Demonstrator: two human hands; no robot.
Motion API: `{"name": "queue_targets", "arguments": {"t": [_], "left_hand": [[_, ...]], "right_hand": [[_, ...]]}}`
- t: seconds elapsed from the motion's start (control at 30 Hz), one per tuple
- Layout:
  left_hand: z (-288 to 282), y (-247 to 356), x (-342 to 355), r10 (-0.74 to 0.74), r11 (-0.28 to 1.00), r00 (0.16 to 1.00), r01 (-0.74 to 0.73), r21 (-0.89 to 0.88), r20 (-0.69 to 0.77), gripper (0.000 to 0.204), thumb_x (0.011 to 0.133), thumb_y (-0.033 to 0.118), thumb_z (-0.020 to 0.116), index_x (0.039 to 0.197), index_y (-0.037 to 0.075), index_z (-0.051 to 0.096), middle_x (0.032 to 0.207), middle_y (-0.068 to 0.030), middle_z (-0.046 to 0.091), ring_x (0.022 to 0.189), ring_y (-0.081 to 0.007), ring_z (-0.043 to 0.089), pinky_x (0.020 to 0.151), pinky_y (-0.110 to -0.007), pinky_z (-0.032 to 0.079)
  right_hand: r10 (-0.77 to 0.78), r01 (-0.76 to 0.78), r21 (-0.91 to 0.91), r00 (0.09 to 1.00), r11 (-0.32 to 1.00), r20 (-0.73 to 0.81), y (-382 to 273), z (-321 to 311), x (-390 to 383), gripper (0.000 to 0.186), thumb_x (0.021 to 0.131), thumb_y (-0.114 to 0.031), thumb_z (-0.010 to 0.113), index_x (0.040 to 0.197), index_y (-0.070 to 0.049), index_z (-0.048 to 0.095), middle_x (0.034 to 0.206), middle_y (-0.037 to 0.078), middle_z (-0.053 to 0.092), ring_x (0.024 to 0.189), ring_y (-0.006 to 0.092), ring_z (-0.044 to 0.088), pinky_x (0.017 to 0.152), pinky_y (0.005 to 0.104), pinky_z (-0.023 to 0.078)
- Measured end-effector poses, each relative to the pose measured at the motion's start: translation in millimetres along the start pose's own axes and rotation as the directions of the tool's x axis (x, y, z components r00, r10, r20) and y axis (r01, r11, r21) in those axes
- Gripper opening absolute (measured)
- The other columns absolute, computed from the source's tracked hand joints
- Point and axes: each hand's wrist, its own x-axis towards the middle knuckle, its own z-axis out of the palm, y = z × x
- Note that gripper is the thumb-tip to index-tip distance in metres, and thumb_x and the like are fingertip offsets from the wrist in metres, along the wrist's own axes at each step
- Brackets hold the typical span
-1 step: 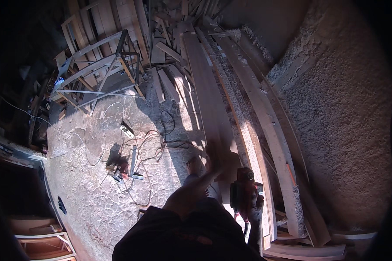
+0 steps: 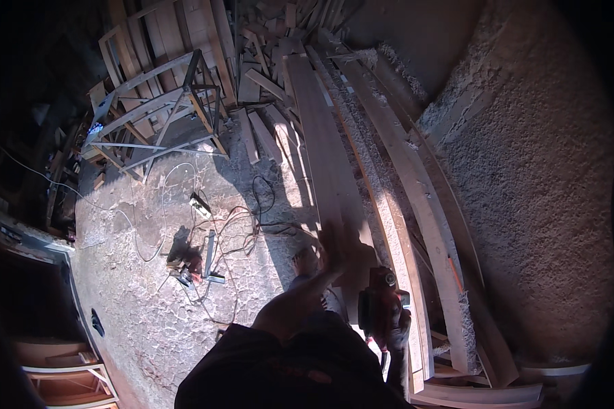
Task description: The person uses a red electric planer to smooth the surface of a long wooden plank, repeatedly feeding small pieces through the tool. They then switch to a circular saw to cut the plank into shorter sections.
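Observation:
A long, wide wooden plank (image 2: pixel 327 163) runs away from me, its near end by my legs. My left hand (image 2: pixel 335 247), deep in shadow, lies on the plank near that end with its fingers stretched out; their tips are hard to make out. Just right of the near end, my right hand (image 2: pixel 397 326) is closed round a red and black power tool (image 2: pixel 382 303) that looks like an electric hand planer. The tool's body partly hides the fingers. My bare foot (image 2: pixel 305 262) stands on the floor left of the plank.
More long boards (image 2: pixel 416 177) lie to the right, strewn with shavings, beside a rough wall (image 2: pixel 539 163). Cords (image 2: pixel 252 218) and another tool (image 2: pixel 187 262) lie on the floor at left. Farther off stand a wooden frame (image 2: pixel 164 102) and piled offcuts (image 2: pixel 262 82).
The power tool and my right hand have shifted very slightly left and toward me. My left hand stays on the plank.

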Motion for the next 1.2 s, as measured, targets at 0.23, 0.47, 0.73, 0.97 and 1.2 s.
{"name": "queue_targets", "arguments": {"t": [0.23,0.47,0.73,0.97,1.2], "left_hand": [[-152,71,91,-0.002,0.343,0.942,0.317,-0.884,0.336,0.08,0.085,0.02,0.072,0.153,0.008,0.032,0.125,-0.0162,0.055,0.108,-0.0328,0.061,0.082,-0.044,0.054],[-264,190,229,0.023,-0.315,0.914,0.392,-0.865,0.406,0.046,0.102,0.056,0.057,0.122,0.014,0.06,0.105,-0.0098,0.067,0.077,-0.0237,0.069,0.059,-0.035,0.058],[-319,210,266,-0.023,-0.246,0.946,0.309,-0.919,0.324,0.031,0.112,0.036,0.041,0.11,0.01,0.059,0.085,-0.0076,0.065,0.067,-0.0211,0.068,0.055,-0.034,0.056],[-321,216,266,-0.098,-0.221,0.937,0.307,-0.926,0.334,0.031,0.111,0.037,0.042,0.105,0.012,0.058,0.082,-0.0082,0.064,0.064,-0.0227,0.066,0.053,-0.034,0.055],[-322,223,262,-0.119,-0.261,0.925,0.322,-0.91,0.361,0.031,0.111,0.037,0.042,0.107,0.012,0.06,0.08,-0.0079,0.064,0.063,-0.0232,0.067,0.05,-0.033,0.054]], "right_hand": [[0.082,-0.093,0.089,0.989,0.992,0.122,-9,15,0,0.065,0.104,-0.062,0.05,0.103,0.001,0.066,0.073,0.006,0.064,0.069,0.0124,0.056,0.06,0.0358,0.046],[-0.034,0.03,0.033,0.99,0.999,0.138,-6,18,18,0.062,0.104,-0.06,0.051,0.099,0.0,0.065,0.071,0.006,0.061,0.066,0.013,0.056,0.058,0.0357,0.046],[0.05,-0.057,0.03,0.979,0.998,0.199,9,18,21,0.061,0.104,-0.06,0.05,0.097,-0.001,0.064,0.072,0.008,0.062,0.066,0.0141,0.058,0.058,0.0364,0.047],[0.031,-0.032,0.005,0.982,0.999,0.184,15,22,24,0.059,0.104,-0.059,0.052,0.094,-0.001,0.063,0.069,0.007,0.061,0.064,0.0164,0.062,0.058,0.0365,0.048],[-0.017,0.016,0.012,0.988,1.0,0.155,-1,20,20,0.053,0.104,-0.054,0.055,0.097,-0.002,0.061,0.064,0.003,0.059,0.057,0.012,0.06,0.051,0.0332,0.046]]}}
